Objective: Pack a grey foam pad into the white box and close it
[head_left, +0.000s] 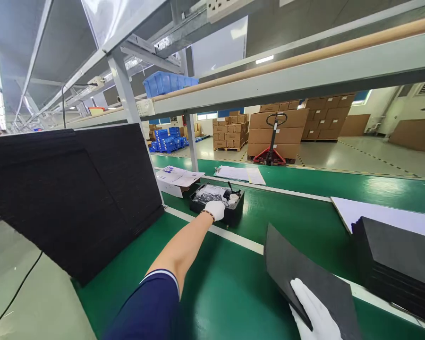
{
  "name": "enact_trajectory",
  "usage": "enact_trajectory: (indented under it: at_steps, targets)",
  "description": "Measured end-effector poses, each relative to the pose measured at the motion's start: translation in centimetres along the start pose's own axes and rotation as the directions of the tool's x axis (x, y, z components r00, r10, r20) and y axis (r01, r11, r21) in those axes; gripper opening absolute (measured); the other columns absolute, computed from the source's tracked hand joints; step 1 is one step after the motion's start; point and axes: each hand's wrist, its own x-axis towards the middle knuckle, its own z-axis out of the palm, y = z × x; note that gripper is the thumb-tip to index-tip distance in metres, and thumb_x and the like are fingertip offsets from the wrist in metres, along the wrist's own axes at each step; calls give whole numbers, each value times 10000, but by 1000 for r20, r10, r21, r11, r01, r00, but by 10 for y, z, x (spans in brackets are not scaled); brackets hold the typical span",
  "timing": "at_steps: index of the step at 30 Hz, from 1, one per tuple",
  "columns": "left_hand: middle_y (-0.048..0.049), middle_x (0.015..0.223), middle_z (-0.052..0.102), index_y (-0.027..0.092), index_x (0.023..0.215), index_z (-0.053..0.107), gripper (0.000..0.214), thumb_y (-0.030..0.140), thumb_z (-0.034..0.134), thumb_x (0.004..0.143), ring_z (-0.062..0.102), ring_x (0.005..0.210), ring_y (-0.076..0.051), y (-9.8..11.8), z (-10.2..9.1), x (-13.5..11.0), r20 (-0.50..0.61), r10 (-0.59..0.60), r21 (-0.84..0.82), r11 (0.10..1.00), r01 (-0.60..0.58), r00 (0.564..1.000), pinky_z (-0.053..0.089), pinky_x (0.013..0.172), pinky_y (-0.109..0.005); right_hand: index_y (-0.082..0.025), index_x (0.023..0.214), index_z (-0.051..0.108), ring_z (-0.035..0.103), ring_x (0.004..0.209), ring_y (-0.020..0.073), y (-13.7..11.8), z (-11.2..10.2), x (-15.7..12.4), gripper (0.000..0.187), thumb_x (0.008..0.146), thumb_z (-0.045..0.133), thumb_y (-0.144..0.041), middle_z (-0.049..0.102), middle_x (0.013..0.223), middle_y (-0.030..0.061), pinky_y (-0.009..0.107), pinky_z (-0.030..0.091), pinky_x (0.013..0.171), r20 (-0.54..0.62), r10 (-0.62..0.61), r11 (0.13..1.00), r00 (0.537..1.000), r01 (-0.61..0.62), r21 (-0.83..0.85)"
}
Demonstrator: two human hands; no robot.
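My left hand [215,209], in a white glove with a bead bracelet at the wrist, reaches far out and grips the near edge of an open black box [230,213] on the green belt. The box holds a clear plastic bag and dark parts. My right hand [313,311], also gloved, holds a flat dark grey sheet [304,269] low at the right, fingers under its lower edge. A stack of similar black sheets [398,264] stands just right of it.
A tall slanted stack of black sheets [74,189] leans at the left. A white carton [177,182] and papers [239,174] lie beyond the box. A white board [393,215] lies at right. Past the green conveyor [216,288] stand cardboard pallets, blue crates and a pallet jack [272,153].
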Motion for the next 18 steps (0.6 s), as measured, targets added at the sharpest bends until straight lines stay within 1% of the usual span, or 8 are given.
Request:
enact_trajectory:
  at_steps: [4,9,11,13,15,16,17,18]
  targets:
    - [-198,1048,679,109,1056,692,266,137,585,814,634,1046,-336,25,3,-66,24,149,58,987,-151,988,497,910,-439,-241,1305,535,688,939,267,-1,-1,4,424,906,472,-370,683,1148,82,389,600,695,-148,68,996,987,-60,62]
    - [-187,942,676,108,949,703,231,169,573,767,677,852,-324,86,38,-162,76,349,79,932,-355,934,534,641,-385,-219,1331,509,647,1044,269,-6,-4,9,420,924,471,-319,640,1213,115,460,529,936,-244,141,982,959,-104,160]
    - [-166,922,668,113,930,688,211,199,587,765,670,762,-281,106,48,-193,94,477,68,873,-483,874,492,546,-339,-192,1305,534,649,1044,272,-3,-7,9,407,930,453,-328,643,1203,130,454,535,927,-261,142,980,955,-99,171]
    - [-140,956,669,130,976,665,219,247,547,833,650,742,-243,115,50,-217,5,634,44,773,-633,773,463,546,-329,-159,1273,560,653,1040,292,2,-19,8,410,935,427,-351,645,1198,156,461,548,895,-266,137,984,954,-100,146]
    - [-128,1077,664,154,1076,631,286,318,450,929,634,874,-254,112,45,-230,-166,758,54,645,-762,630,475,692,-363,-140,1265,570,640,1067,319,1,-44,8,428,931,423,-363,629,1226,180,482,545,894,-273,140,988,952,-116,104]
    - [-130,1160,648,167,1130,612,326,366,424,953,610,981,-278,108,42,-232,-240,778,54,608,-792,581,459,808,-397,-142,1282,562,623,1102,329,-4,-60,9,435,926,428,-353,608,1261,184,493,535,912,-270,145,989,952,-127,81]
    - [-135,1241,621,180,1172,597,354,409,444,951,570,1088,-309,103,39,-231,-280,772,27,600,-800,570,411,920,-439,-152,1316,540,597,1146,334,-12,-78,11,448,919,435,-330,576,1311,180,503,519,939,-269,140,990,953,-129,56]
    - [-136,1302,595,194,1195,595,372,433,505,924,521,1178,-338,99,36,-228,-280,752,-41,612,-790,597,344,1009,-477,-172,1361,506,564,1196,332,-24,-95,13,471,910,438,-294,534,1368,164,509,496,973,-264,122,993,957,-117,34]
